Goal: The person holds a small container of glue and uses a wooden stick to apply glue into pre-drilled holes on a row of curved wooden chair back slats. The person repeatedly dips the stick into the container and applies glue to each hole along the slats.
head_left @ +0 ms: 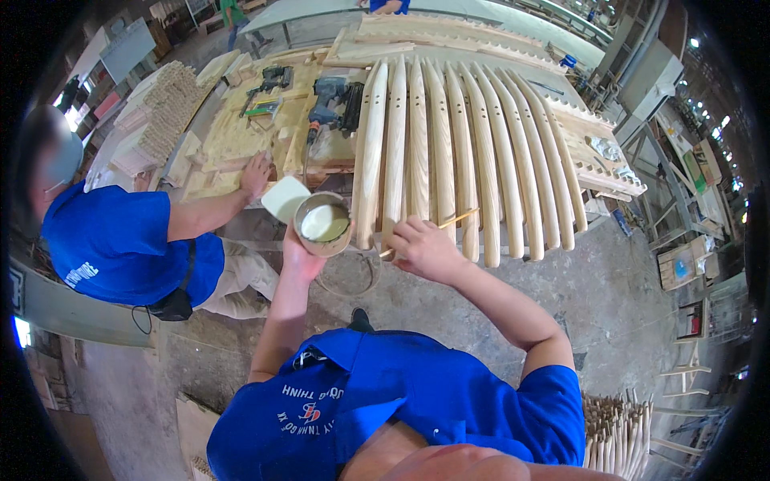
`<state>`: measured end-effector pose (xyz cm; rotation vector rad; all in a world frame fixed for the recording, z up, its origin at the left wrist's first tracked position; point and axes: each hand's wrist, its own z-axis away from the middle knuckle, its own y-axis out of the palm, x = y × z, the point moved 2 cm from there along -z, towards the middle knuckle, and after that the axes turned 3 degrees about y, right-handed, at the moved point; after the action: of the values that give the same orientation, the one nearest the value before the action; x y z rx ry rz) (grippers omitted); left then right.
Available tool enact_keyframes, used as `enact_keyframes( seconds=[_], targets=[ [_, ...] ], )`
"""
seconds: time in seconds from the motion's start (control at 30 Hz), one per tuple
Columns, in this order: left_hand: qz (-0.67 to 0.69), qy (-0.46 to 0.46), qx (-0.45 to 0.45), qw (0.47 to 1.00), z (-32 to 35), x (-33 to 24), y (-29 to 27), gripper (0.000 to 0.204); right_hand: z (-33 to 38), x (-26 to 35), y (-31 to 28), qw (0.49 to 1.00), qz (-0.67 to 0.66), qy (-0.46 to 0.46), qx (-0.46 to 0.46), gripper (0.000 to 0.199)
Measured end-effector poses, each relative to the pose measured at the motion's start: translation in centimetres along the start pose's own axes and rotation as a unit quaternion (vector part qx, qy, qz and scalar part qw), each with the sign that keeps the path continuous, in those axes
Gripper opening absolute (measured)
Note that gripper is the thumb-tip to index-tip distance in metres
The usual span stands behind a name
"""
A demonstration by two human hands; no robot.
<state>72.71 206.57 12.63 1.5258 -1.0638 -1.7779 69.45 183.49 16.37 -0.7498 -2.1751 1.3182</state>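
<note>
— Hands at centre: what does each grip hold?

— Left hand (298,258) is closed around a round tub (323,224) of white glue; right hand (423,247) pinches a thin stick (446,223).

— Where do these sit?

— Just before the near ends of curved wooden slats (449,152) fanned across the tabletop (241,136). Left of them, a co-worker's hand (257,175) rests on plywood; two power tools (333,100) lie beyond.

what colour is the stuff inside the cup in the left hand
White, inside a brown cup held in the left hand; the head view shows it.
</note>
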Motion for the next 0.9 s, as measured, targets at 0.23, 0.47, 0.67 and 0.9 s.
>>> enact_keyframes(
  seconds=[0.23, 0.47, 0.67, 0.9],
  targets=[
    [-0.034, -0.033, -0.008, 0.999, -6.1, -1.4, 1.2, 0.049, -3.5, -0.7, -13.6, 0.986, 0.061, 0.088, -0.124, 0.020],
    [-0.133, -0.086, 0.057, 0.986, -10.0, -2.3, 4.4, 0.046, -5.9, -1.2, -16.4, 0.917, -0.282, 0.179, -0.218, 0.012],
    [-0.155, -0.170, 0.134, 0.964, -11.4, -1.4, 7.6, 0.049, -11.1, -3.4, -14.3, 0.976, -0.162, 0.075, -0.121, 0.013],
    [-0.149, -0.183, 0.159, 0.959, -12.3, -0.8, 6.6, 0.052, -11.3, -4.1, -14.4, 0.990, -0.113, 0.056, -0.064, 0.013]
  ],
)
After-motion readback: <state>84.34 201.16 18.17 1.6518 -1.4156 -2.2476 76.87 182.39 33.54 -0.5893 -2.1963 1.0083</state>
